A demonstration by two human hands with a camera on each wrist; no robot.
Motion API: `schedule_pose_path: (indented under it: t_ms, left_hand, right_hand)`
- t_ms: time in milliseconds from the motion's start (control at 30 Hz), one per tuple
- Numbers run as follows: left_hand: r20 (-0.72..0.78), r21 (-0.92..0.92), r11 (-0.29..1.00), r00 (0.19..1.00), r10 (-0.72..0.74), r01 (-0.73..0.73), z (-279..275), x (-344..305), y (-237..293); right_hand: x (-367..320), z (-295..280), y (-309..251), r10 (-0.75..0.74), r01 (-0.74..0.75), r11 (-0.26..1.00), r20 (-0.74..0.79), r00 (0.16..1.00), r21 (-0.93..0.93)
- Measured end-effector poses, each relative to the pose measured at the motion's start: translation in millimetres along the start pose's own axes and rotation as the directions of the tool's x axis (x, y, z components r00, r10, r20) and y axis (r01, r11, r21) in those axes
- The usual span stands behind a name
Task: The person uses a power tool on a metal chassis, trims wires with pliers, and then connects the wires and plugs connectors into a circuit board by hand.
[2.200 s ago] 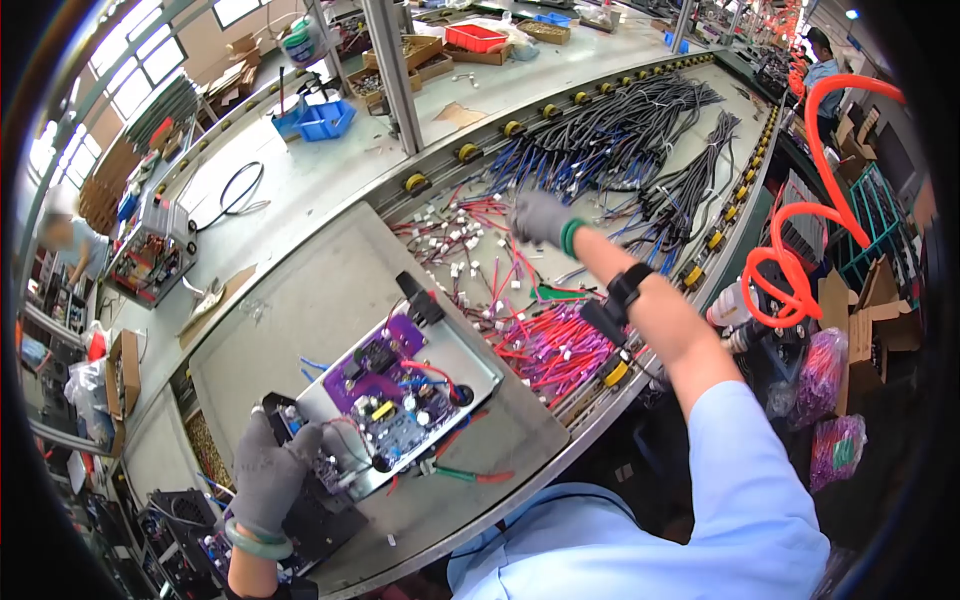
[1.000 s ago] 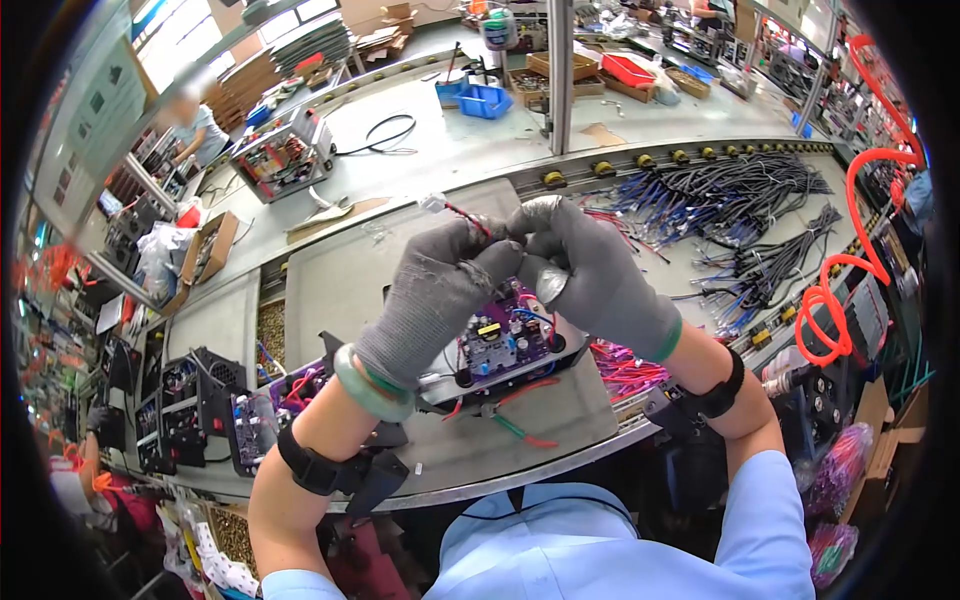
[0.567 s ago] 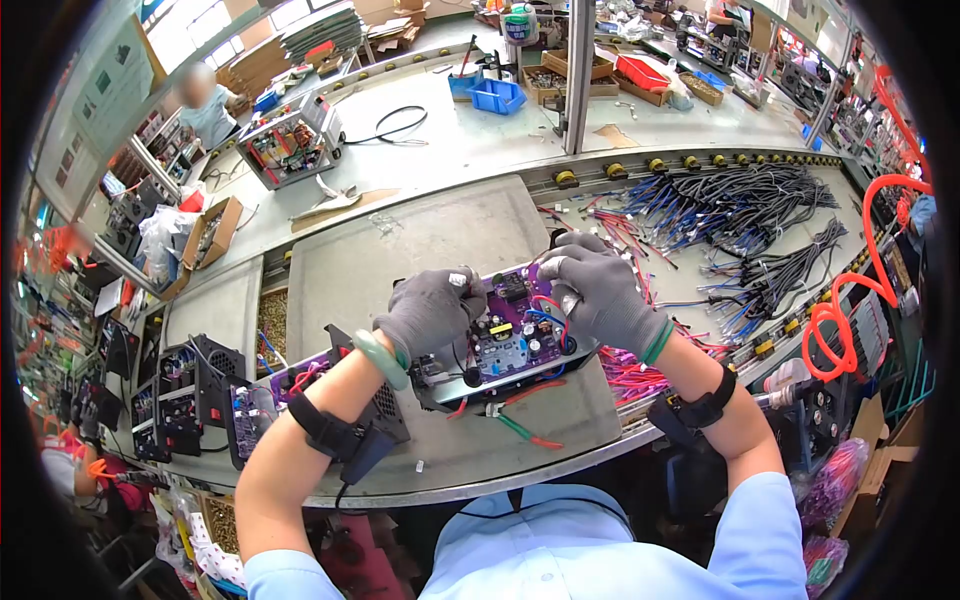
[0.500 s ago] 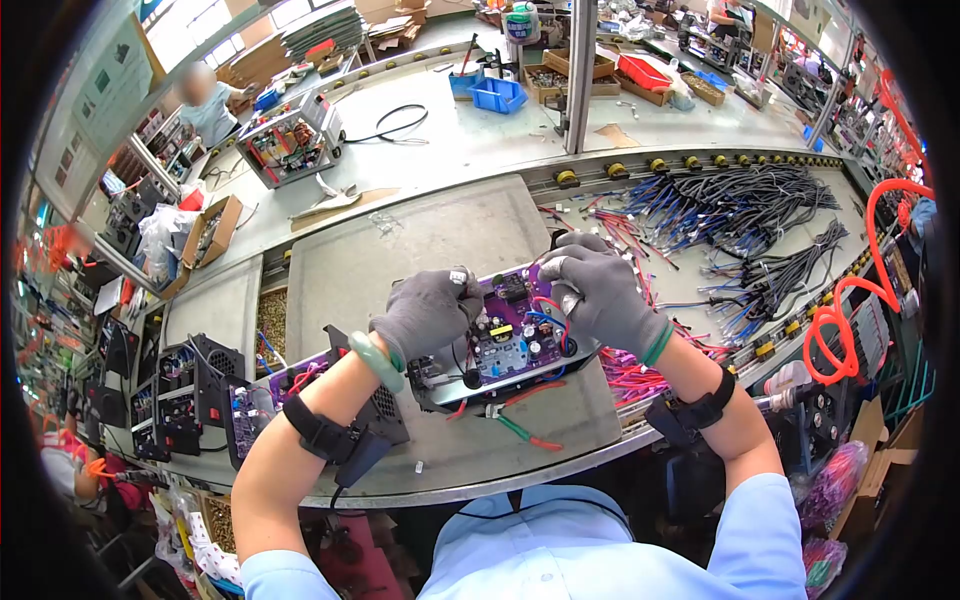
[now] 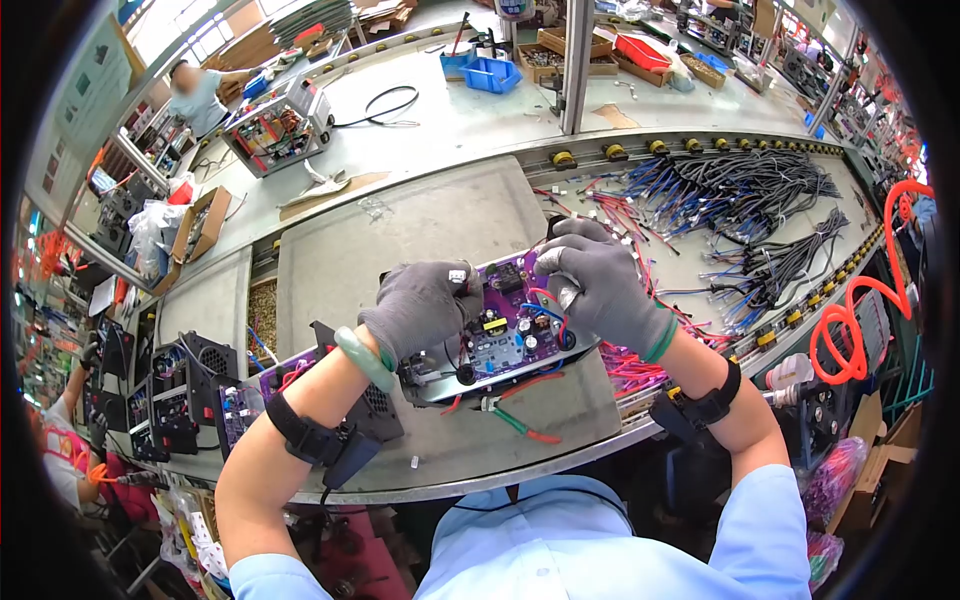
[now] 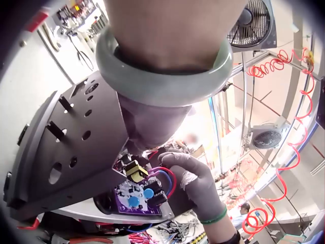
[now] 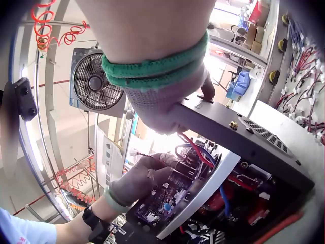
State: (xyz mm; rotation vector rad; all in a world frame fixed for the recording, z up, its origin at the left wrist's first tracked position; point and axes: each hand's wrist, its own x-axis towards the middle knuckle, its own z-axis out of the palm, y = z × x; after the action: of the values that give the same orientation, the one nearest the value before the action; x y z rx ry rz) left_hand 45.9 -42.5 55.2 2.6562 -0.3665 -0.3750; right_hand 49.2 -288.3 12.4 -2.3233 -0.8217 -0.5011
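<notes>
My gloved left hand [image 5: 425, 310] bends its fingers over the left part of an open metal chassis [image 5: 520, 378]. It pinches a cable with a small white connector [image 5: 457, 276], which shows at its fingers. Inside the chassis lies a purple circuit board [image 5: 505, 345] with capacitors, a yellow transformer [image 6: 136, 172] and red and blue wires [image 7: 199, 152]. My gloved right hand [image 5: 600, 285], silver tape on its fingers, curls close over the board's right side. I cannot tell what its fingertips hold. In the right wrist view it sits at the top edge of a black panel [image 7: 238, 132].
Black-and-blue cable bundles [image 5: 740, 190] and red-purple wires [image 5: 630, 370] lie to the right. More black chassis units [image 5: 185, 390] stand at the left. Beyond are blue bins [image 5: 490, 74] and a half-built machine [image 5: 275, 130]. A red coiled hose [image 5: 845, 340] hangs at the right.
My right hand came from the wire pile to meet my left above the board, with the cable between them. Both hands then lowered and moved apart; the last half second shows little hand movement.
</notes>
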Motion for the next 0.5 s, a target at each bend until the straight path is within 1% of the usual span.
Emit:
schedule_pose_path:
  t_ms: [33,100,133,200,233,267,333,367,400,467,500]
  left_hand:
    - [0.000,0.000,1.000,1.000,-0.002,0.002,-2,4,-3]
    - [0.192,0.112,0.994,0.981,-0.029,0.007,-8,18,-8]
    - [0.195,0.109,0.994,0.980,-0.029,0.008,-11,24,-9]
    - [0.251,0.331,0.943,0.966,-0.059,-0.029,-24,31,-5]
    - [0.279,0.405,0.914,0.956,-0.096,-0.026,-28,36,-6]
    - [0.279,0.405,0.914,0.955,-0.103,-0.020,-26,36,-8]
    - [0.214,0.426,0.900,0.977,-0.009,-0.086,-21,37,-9]
    - [0.206,0.457,0.884,0.979,0.004,-0.100,-21,38,-6]
    - [0.200,0.463,0.881,0.980,0.004,-0.098,-20,36,-8]
    - [0.145,0.260,0.965,0.989,-0.016,-0.022,-16,37,-21]
    - [0.173,0.166,0.986,0.985,0.001,-0.030,-11,42,-31]
  right_hand:
    - [0,1,0,-0.001,0.001,1.000,0.001,1.000,0.002]
    - [-1,2,0,-0.010,0.010,1.000,-0.019,1.000,-0.002]
    - [-1,2,0,-0.007,0.007,1.000,-0.016,1.000,-0.002]
    - [0,2,-1,-0.010,0.011,1.000,-0.034,0.999,0.012]
    - [1,2,0,-0.009,0.009,1.000,-0.031,0.999,0.017]
    - [2,3,0,-0.008,0.009,1.000,-0.048,0.999,0.024]
    - [2,6,0,-0.003,0.005,0.999,-0.076,0.997,0.036]
    - [2,6,1,0.023,-0.020,0.999,-0.074,0.997,0.039]
    - [3,6,0,0.044,-0.042,0.998,-0.070,0.997,0.039]
    - [2,4,-1,0.031,-0.025,0.998,-0.100,0.994,0.059]
    - [1,4,-1,0.019,-0.015,0.999,-0.096,0.995,0.041]
